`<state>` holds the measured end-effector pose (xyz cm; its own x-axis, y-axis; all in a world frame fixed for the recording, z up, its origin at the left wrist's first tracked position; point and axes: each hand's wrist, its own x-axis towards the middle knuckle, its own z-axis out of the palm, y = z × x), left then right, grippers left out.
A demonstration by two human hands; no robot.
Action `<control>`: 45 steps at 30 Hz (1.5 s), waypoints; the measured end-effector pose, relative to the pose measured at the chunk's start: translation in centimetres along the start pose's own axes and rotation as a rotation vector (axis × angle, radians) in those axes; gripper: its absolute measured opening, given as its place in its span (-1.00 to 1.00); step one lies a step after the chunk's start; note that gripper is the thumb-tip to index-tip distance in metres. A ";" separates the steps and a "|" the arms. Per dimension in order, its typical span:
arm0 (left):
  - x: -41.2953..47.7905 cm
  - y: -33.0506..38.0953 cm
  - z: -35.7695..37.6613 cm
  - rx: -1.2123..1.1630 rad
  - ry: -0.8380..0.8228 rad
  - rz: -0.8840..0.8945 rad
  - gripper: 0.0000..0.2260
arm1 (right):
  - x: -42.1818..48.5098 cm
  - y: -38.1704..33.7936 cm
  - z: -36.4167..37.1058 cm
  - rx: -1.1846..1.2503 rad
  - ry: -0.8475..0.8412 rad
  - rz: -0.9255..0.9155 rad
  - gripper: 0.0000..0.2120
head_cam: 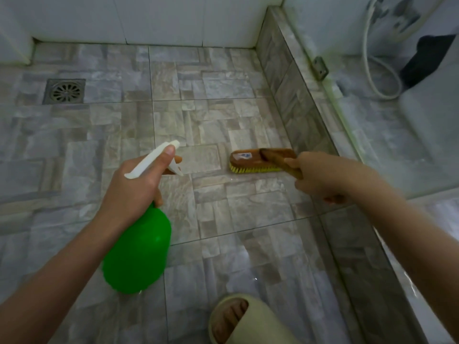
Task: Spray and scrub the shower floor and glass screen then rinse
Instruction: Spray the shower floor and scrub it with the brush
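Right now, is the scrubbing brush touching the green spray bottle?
Apart. The head view shows bare floor tile between the brush, gripped by the right hand, and the spray bottle, gripped by the left hand.

No writing can be read. A small pale sticker [244, 155] on the scrub brush [258, 162], right of the frame's centre, carries blurred print.

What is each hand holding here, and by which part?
The left hand grips the green spray bottle at its neck. The right hand grips the wooden scrub brush by its handle.
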<state>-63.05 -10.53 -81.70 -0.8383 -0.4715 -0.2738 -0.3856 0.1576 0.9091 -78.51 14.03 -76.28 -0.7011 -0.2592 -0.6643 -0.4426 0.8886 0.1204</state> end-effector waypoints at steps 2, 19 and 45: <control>0.3 0.1 -0.3 0.007 0.013 0.002 -0.64 | 1.7 -1.0 -0.6 0.084 0.107 -0.014 -0.32; 0.6 0.2 -1.7 0.009 0.085 -0.007 -0.72 | 7.8 -0.3 -5.6 -0.050 0.166 -0.145 -0.37; -6.6 -2.8 -8.1 0.000 0.233 -0.071 -0.74 | -5.4 -6.7 -0.2 -0.506 -0.034 -0.627 -0.27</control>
<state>-53.33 -14.94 -79.91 -0.6974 -0.6687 -0.2576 -0.4408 0.1168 0.8900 -71.86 9.39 -73.31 -0.2246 -0.6338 -0.7402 -0.9533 0.3002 0.0321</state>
